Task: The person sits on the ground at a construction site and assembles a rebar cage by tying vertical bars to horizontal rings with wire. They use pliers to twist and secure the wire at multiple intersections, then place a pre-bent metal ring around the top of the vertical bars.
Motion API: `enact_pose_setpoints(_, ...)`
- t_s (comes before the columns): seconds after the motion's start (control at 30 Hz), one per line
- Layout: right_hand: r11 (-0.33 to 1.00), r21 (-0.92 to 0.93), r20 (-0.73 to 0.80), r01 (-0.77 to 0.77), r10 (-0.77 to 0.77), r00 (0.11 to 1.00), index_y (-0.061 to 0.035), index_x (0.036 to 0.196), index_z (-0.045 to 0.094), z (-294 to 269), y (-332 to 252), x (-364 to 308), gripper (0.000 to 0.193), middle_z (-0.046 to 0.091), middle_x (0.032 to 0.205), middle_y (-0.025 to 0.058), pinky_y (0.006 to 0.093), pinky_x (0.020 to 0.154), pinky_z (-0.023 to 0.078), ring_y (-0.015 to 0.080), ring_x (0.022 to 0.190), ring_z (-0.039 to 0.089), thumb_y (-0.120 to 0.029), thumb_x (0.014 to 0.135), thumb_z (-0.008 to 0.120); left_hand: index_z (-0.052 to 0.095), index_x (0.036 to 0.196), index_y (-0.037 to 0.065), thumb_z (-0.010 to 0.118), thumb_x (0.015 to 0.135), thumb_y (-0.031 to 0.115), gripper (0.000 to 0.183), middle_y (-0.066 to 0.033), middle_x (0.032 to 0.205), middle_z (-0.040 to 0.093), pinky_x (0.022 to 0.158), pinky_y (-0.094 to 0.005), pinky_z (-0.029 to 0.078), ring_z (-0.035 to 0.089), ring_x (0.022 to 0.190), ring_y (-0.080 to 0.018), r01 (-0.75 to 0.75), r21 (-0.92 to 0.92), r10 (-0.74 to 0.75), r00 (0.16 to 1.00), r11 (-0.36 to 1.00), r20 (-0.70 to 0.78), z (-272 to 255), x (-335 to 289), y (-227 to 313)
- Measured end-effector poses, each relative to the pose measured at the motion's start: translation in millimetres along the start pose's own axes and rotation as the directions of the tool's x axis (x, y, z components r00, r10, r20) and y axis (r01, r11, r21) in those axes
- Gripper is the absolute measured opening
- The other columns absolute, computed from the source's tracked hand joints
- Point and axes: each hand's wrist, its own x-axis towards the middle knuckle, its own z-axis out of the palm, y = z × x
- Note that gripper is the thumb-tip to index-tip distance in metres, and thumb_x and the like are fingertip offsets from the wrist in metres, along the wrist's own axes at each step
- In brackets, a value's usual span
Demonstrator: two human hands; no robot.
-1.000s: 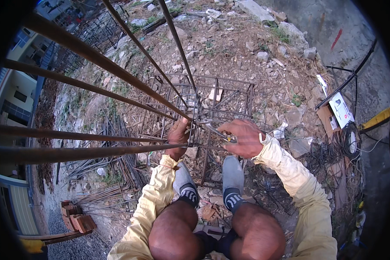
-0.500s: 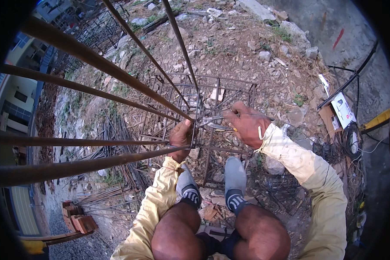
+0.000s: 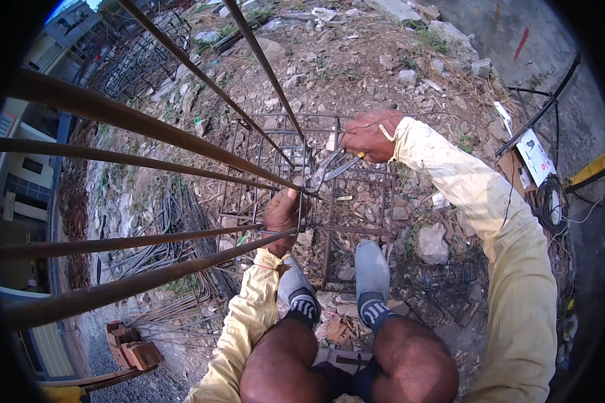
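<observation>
R HAND HOLDS PINCERS AT REBAR CAGE, L HAND GRIPS BAR

R hand [image 3: 370,136] clenched on handles of pincers [image 3: 328,169], over far R corner of rebar cage [image 3: 353,230]. Pincer head is nr cage middle, right by bar end where thick rusty rod [image 3: 181,140] meets cage; can't tell if jaws bite on anything. Handles slightly apart, pointing to cage's far R corner.

L hand [image 3: 281,215] grasps cage bar just L of & nearer than pincer head, thumb up; fingers partly hidden. More long rods slant in from L & far L.

Gray shoes [image 3: 372,269] at cage's near edge, approx. side by side. Cage sits over stony ground [image 3: 356,74]. Pale stone [image 3: 433,243] R of cage's near R corner. Ground's R edge: white-faced carton [image 3: 534,159], dk cable coil [image 3: 554,201] just below. Ground's near L corner: red bricks [image 3: 133,348], stacked untidily, w/ thin bars [image 3: 168,309] lying nr.
</observation>
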Motion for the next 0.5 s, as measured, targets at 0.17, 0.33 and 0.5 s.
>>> enact_pose_setpoints(0.17,0.978,-0.191,-0.051,-0.082,0.073,0.996,-0.0172,0.095,0.061,-7,-6,6,0.015,0.054,0.086,0.0040,0.0402,0.077,0.048,0.0237,0.088,0.060,-0.022,0.081,0.063,0.060,0.097,0.013,0.065,0.091,0.032,0.020,0.0003,0.087,0.063,0.080,-0.0361,0.051,0.059,0.080,-0.0130,0.045,0.019,-0.046,0.999,0.999,0.025,-2,-3,6)
enact_pose_setpoints(0.33,0.953,-0.070,-0.093,-0.293,0.287,0.954,-0.0140,0.085,0.064,-7,-42,-18,0.020,0.055,0.084,0.0058,0.0444,0.078,0.048,0.0272,0.085,0.061,-0.034,0.083,0.066,0.060,0.097,0.016,0.065,0.091,0.034,0.019,0.0012,0.090,0.062,0.084,-0.0371,0.050,0.059,0.086,-0.0132,0.073,-0.002,-0.073,0.996,0.997,0.045,-8,-2,10)
enact_pose_setpoints(0.5,0.691,0.390,0.496,-0.608,0.398,0.771,-0.0036,0.089,0.061,16,-87,-40,0.039,0.058,0.066,0.0094,0.0385,0.065,0.055,0.0249,0.063,0.063,-0.040,0.081,0.074,0.060,0.099,0.016,0.065,0.091,0.035,0.021,0.0016,0.091,0.063,0.085,-0.0373,0.050,0.060,0.088,-0.0140,0.065,0.005,-0.065,0.998,0.998,0.025,1,-2,9)
